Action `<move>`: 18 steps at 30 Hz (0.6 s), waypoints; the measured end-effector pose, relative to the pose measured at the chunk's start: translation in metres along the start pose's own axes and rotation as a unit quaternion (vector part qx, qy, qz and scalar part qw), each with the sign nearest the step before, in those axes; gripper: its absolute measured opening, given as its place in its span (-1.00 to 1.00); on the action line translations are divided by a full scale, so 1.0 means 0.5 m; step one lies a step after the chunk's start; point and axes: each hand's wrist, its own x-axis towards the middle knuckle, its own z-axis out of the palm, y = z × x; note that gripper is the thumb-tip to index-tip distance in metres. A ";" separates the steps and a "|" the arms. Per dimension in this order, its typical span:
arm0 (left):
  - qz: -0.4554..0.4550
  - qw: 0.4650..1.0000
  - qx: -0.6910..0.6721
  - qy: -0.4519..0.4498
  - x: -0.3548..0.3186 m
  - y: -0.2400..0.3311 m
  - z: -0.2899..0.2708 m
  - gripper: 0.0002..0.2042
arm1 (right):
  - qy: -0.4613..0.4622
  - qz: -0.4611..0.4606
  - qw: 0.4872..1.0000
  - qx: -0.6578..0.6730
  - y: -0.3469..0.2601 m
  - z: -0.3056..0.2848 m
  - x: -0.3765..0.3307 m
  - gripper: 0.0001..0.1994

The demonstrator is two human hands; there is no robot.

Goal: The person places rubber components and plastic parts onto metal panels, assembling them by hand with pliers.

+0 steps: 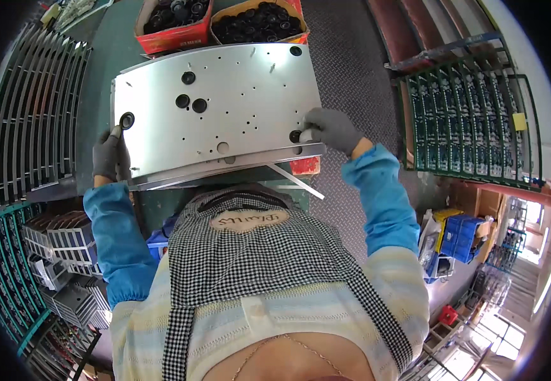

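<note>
A silvery sheet-metal panel with many small holes, several upright studs and a folded front lip lies before me. Several round black rubber grommets sit on its face, some clustered left of the middle and others near the corners. My left hand, in a grey glove, grips the panel's left edge, its thumb close to a grommet. At the near right corner my right hand, also gloved, is closed at the edge, its pale fingertips beside another grommet. Its far fingers are hidden.
Beyond the panel stand a red box and an open carton, both filled with black round parts. Racks of circuit boards stand at the right. A slotted metal rack is at the left. A pale strip sticks out under the panel.
</note>
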 end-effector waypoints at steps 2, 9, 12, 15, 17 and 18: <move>0.001 1.000 0.011 -0.015 -0.006 0.014 0.000 -0.58 | -0.026 -0.016 0.999 -0.044 0.005 -0.006 0.014 -0.70; -0.016 1.000 -0.005 -0.015 0.014 -0.011 -0.012 -0.55 | -0.095 0.092 0.991 0.027 -0.013 -0.021 0.049 -0.75; -0.007 1.000 0.009 -0.012 0.013 -0.003 -0.009 -0.56 | -0.048 0.010 0.998 -0.038 -0.030 -0.006 0.064 -0.73; -0.005 1.000 -0.015 -0.011 -0.007 0.012 -0.002 -0.57 | -0.118 0.060 0.985 -0.108 -0.072 -0.026 0.088 -0.75; -0.004 1.000 -0.027 -0.014 -0.020 0.031 -0.001 -0.57 | -0.052 -0.019 0.991 -0.121 -0.114 -0.010 0.123 -0.76; -0.010 1.000 -0.003 -0.019 -0.021 0.042 0.004 -0.57 | 0.045 -0.072 0.994 -0.065 -0.124 0.026 0.158 -0.75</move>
